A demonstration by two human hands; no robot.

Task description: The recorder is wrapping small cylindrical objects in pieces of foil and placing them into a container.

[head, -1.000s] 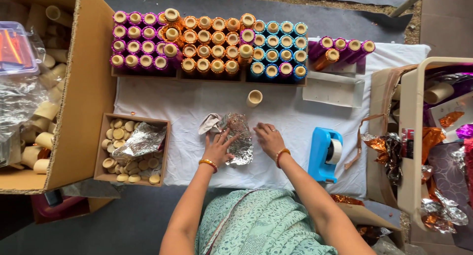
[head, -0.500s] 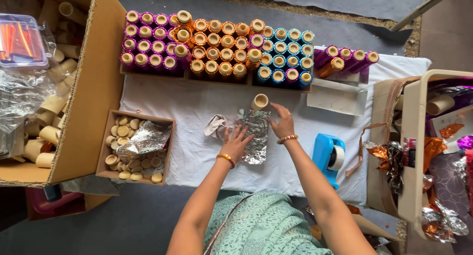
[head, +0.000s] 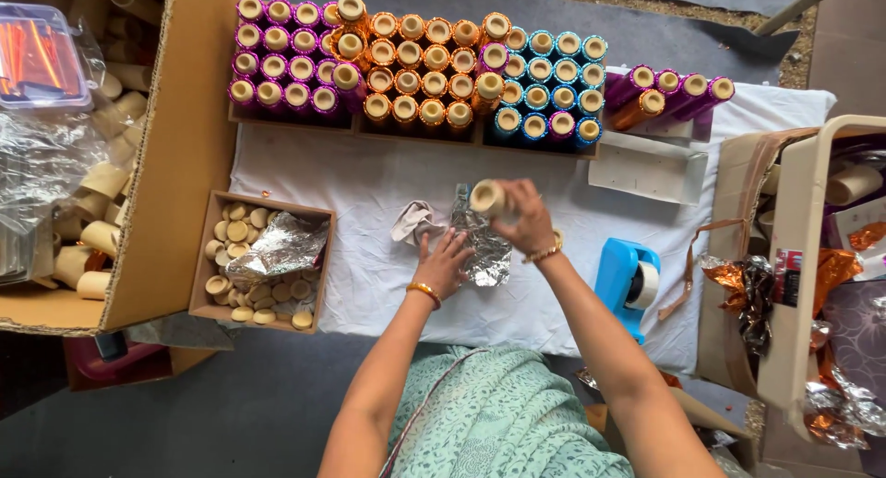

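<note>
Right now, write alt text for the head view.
A person's right hand holds a bare cardboard tube above a silver foil sheet that the left hand presses onto a white cloth-covered table. Behind stand rows of foil-wrapped tubes; a blue tape dispenser sits right.

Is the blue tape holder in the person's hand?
No, the blue tape holder sits on the white cloth, while the right hand holds a cardboard tube.

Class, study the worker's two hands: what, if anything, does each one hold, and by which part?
The right hand holds a plain cardboard tube by one end, its open end facing up. The left hand holds nothing; it presses flat on the silver foil sheet.
</note>
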